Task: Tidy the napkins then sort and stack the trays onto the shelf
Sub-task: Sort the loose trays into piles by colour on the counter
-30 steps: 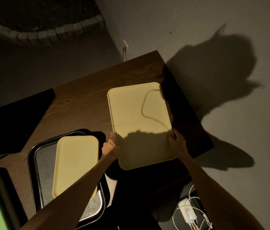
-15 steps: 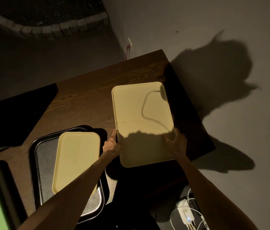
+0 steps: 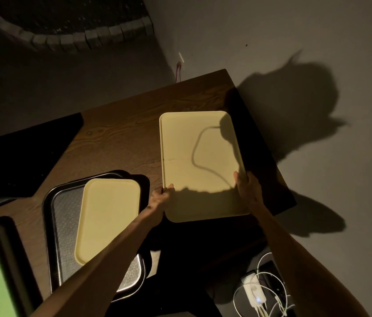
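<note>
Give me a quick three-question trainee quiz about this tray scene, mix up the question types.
1. True or false: both hands hold the large yellow tray.
2. Multiple choice: the small yellow tray lies on A) the floor, B) the black tray, C) the large yellow tray.
3. Short answer: which hand is nearer the white charger?

Key:
1. True: the left hand grips its left edge and the right hand its right edge.
2. B.
3. The right hand.
</note>
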### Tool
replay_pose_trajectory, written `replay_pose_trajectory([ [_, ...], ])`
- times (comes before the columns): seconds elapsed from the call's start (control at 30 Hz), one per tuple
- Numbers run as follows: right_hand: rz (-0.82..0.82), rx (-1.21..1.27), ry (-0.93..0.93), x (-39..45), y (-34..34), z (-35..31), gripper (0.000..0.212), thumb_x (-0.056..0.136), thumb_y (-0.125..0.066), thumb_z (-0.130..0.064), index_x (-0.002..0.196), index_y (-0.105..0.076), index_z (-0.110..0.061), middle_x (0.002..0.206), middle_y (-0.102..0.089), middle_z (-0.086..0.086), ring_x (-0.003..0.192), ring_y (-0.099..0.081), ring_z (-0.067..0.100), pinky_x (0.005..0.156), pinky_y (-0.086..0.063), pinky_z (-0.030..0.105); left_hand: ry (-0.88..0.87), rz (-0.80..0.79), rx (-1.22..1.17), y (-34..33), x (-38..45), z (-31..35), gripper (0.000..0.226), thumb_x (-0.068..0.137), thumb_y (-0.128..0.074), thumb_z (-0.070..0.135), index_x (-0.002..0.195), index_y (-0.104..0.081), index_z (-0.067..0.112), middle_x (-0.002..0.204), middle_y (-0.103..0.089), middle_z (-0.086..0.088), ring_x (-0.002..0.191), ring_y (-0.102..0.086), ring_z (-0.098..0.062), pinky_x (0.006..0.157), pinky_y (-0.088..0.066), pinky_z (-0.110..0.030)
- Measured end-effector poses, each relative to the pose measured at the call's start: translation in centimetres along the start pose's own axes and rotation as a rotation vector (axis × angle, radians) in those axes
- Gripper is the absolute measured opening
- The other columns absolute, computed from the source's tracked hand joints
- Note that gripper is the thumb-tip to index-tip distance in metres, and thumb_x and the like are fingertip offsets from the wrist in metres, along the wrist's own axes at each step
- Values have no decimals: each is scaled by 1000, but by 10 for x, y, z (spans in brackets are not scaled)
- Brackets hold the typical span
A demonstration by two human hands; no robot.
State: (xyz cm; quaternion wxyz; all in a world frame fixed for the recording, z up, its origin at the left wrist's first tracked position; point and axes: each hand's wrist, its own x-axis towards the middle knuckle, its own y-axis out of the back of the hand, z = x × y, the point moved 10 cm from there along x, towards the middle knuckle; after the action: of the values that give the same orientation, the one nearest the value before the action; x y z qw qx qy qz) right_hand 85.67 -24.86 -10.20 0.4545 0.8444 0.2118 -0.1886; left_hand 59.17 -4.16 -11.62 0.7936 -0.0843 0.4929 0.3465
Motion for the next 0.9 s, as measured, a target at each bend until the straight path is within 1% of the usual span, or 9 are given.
replay_pose_trajectory([
  [0.17,-21,44,15,-14,-6,7,63,88,-66,-43,140,-50,-10,142,-51,15,131,-46,34,109,-37,43,-19,-2,133,8,-9,-7,32,91,-66,23,119,-66,8,107,-69,-10,95,-65,-23,81,-56,-33],
  [0.27,-50,-39,40,-16,-10,12,76,79,-75,-47,140,-50,-10,138,-49,19,130,-46,35,107,-38,42,-64,-6,358,9,-14,-17,57,76,-82,36,122,-63,9,115,-64,-11,103,-64,-27,83,-55,-32],
  [0.33,-86,-91,46,-17,-14,15,82,76,-77,-48,142,-46,-11,138,-44,20,129,-44,36,107,-37,41,-133,28,630,7,-18,-17,65,76,-79,49,122,-60,8,117,-61,-14,107,-62,-31,78,-49,-29],
  [0.4,-96,-141,55,-20,-16,19,86,76,-77,-48,146,-41,-13,138,-42,20,128,-43,37,107,-36,41,-196,24,770,0,-21,-18,58,85,-70,47,125,-58,6,118,-61,-18,107,-61,-35,79,-47,-32],
  [0.6,-59,-266,87,-30,-20,27,91,75,-77,-49,148,-36,-15,136,-45,25,126,-43,41,104,-36,45,-187,39,794,-2,-25,-27,48,97,-53,34,137,-46,8,120,-56,-24,108,-59,-42,84,-50,-41],
  [0.7,111,-406,149,-46,-8,10,85,75,-78,-46,143,-42,-11,134,-45,25,123,-44,44,95,-41,49,-301,78,843,1,-37,-13,42,99,-50,35,125,-53,2,114,-59,-27,105,-61,-43,79,-47,-38],
  [0.8,248,-330,443,-82,-18,-46,57,80,-72,-39,128,-55,-13,119,-55,14,105,-56,32,85,-50,43,-369,155,716,27,-45,12,29,98,-50,37,93,-56,9,92,-66,-18,80,-64,-33,65,-46,-33],
  [0.83,233,-269,540,-96,-29,-65,44,84,-65,-42,118,-62,-13,112,-60,11,96,-62,30,82,-54,35,-389,172,697,38,-52,22,23,97,-53,35,91,-56,12,89,-68,-13,76,-65,-27,65,-50,-33],
  [0.9,-127,-161,580,-121,-81,-97,43,92,-52,-50,107,-67,-13,105,-68,8,92,-68,27,85,-50,17,-453,280,664,71,-67,38,17,94,-56,31,97,-59,14,93,-70,-3,81,-67,-21,70,-54,-27],
])
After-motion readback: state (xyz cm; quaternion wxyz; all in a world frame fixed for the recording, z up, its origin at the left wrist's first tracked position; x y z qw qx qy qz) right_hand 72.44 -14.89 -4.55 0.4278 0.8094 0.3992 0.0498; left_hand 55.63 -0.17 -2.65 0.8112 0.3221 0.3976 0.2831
